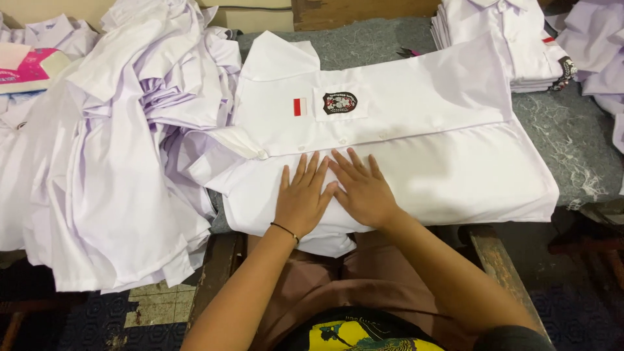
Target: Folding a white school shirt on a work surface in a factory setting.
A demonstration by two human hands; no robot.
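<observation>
A white short-sleeved shirt (416,130) lies spread flat on the grey padded table (572,143), collar to the left. Its chest pocket carries a dark crest badge (340,103) with a small red-and-white patch (299,106) beside it. My left hand (302,195), with a thin black band at the wrist, and my right hand (361,188) both press flat on the shirt's near front panel, fingers spread and side by side. Neither hand holds anything.
A big heap of loose white shirts (117,143) fills the left side. A stack of folded shirts (507,39) sits at the far right, with more white cloth (601,58) beyond. A pink package (29,68) lies far left.
</observation>
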